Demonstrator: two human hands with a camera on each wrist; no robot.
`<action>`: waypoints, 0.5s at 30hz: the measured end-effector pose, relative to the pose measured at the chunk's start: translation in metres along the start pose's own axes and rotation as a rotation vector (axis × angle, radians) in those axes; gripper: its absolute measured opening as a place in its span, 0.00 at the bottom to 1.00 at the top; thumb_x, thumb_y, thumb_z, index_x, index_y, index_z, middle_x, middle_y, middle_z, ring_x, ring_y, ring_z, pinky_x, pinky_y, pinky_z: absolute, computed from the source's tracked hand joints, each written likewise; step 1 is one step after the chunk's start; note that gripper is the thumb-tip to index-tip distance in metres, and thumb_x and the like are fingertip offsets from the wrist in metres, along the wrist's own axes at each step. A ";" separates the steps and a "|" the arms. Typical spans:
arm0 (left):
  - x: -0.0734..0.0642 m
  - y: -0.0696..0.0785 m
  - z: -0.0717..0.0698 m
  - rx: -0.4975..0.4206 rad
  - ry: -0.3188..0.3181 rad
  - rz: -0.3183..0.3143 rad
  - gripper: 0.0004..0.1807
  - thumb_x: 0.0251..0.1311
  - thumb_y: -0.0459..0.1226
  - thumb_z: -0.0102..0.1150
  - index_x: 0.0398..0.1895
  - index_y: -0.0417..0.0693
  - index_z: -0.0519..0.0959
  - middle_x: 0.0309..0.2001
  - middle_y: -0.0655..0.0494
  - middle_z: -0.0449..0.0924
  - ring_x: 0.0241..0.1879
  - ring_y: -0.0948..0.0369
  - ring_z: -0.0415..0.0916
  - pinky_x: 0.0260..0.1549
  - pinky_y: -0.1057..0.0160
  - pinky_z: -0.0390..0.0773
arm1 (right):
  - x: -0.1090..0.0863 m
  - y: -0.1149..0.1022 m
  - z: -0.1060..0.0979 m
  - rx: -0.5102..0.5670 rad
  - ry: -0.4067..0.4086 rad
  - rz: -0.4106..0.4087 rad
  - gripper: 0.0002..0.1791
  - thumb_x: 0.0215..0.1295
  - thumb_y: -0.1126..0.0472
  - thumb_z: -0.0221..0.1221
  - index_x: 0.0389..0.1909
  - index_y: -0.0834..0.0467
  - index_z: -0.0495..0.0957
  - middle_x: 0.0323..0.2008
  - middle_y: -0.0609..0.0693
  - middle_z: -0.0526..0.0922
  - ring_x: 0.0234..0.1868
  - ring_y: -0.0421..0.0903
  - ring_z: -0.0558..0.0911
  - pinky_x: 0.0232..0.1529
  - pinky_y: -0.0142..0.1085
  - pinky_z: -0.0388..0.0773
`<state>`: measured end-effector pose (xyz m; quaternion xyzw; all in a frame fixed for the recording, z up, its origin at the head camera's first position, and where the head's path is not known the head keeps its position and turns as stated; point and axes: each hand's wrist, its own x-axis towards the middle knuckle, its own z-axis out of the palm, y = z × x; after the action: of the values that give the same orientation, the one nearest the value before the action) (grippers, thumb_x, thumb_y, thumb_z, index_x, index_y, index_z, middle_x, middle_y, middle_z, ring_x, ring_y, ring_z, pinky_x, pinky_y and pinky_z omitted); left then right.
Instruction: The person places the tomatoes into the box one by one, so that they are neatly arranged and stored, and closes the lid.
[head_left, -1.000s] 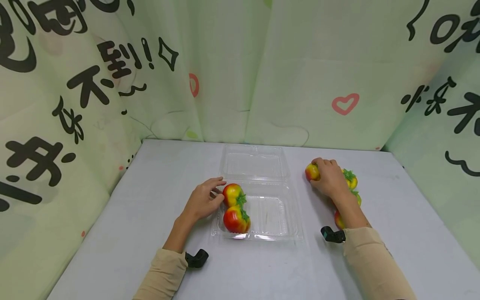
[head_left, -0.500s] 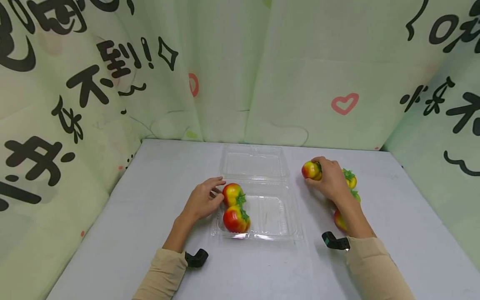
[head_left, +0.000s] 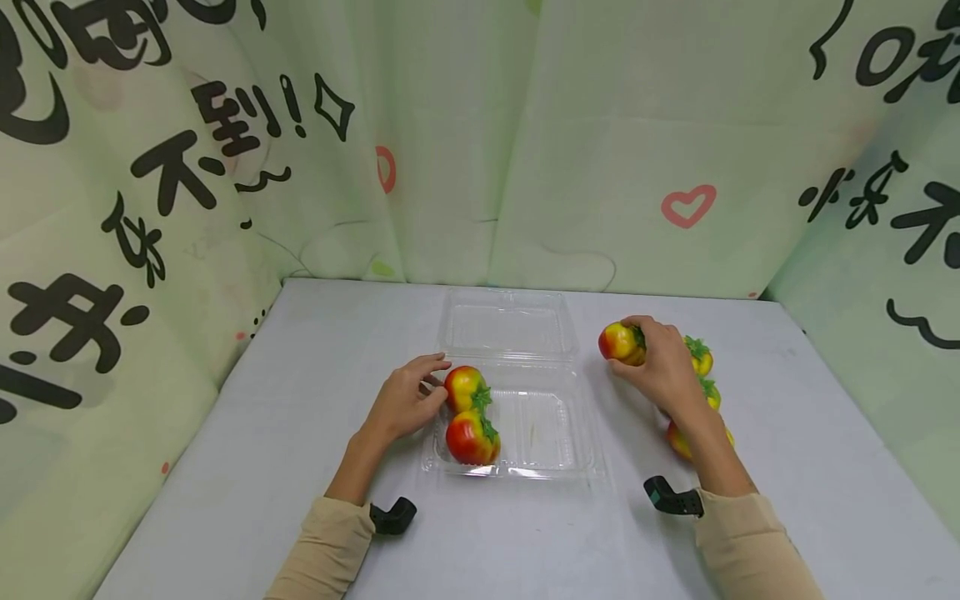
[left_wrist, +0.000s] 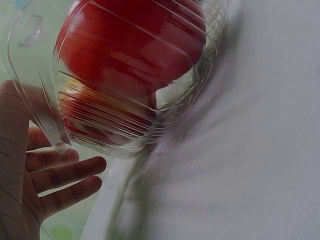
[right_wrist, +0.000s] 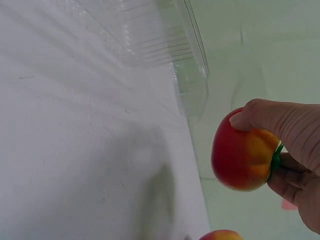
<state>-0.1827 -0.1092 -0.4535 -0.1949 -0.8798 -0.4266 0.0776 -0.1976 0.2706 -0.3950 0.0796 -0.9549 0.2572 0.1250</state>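
Note:
My right hand (head_left: 662,367) grips a red-and-yellow fruit with a green leafy top (head_left: 621,343), right of the clear plastic clamshell box (head_left: 540,433). In the right wrist view, the thumb lies on this fruit's (right_wrist: 240,155) side, other fingers by its green top; it is raised above the table. My left hand (head_left: 408,398) rests at the box's left rim, its fingers loosely extended in the left wrist view. Two similar fruits, a rear one (head_left: 465,388) and a front one (head_left: 472,439), sit along the box's left side.
Right of the box, more such fruits (head_left: 699,357) stand in a row, partly hidden by my right forearm. The box's lid (head_left: 508,325) lies folded back behind it. Printed curtains (head_left: 585,150) enclose the white table (head_left: 315,358) at the back and sides.
My right hand has lifted the fruit and brought it slightly left, toward the box. More of the row shows beside the forearm. My left hand and the fruits in the box stay put.

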 end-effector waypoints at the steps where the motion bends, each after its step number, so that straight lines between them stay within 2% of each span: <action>1: 0.000 0.000 0.000 -0.001 0.000 -0.001 0.22 0.60 0.33 0.59 0.58 0.37 0.82 0.65 0.43 0.78 0.44 0.50 0.86 0.46 0.53 0.87 | -0.001 -0.001 0.000 0.002 0.003 0.000 0.34 0.56 0.64 0.72 0.62 0.68 0.70 0.55 0.68 0.78 0.54 0.66 0.70 0.56 0.63 0.72; 15: 0.000 0.000 0.000 -0.006 0.002 0.012 0.22 0.60 0.33 0.59 0.58 0.36 0.82 0.64 0.42 0.78 0.44 0.50 0.86 0.46 0.52 0.87 | -0.013 -0.021 0.002 0.062 0.035 -0.025 0.33 0.56 0.64 0.73 0.62 0.67 0.72 0.56 0.66 0.79 0.55 0.64 0.71 0.58 0.62 0.72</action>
<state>-0.1828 -0.1094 -0.4537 -0.2002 -0.8771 -0.4291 0.0804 -0.1814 0.2529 -0.3902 0.0911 -0.9430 0.2867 0.1424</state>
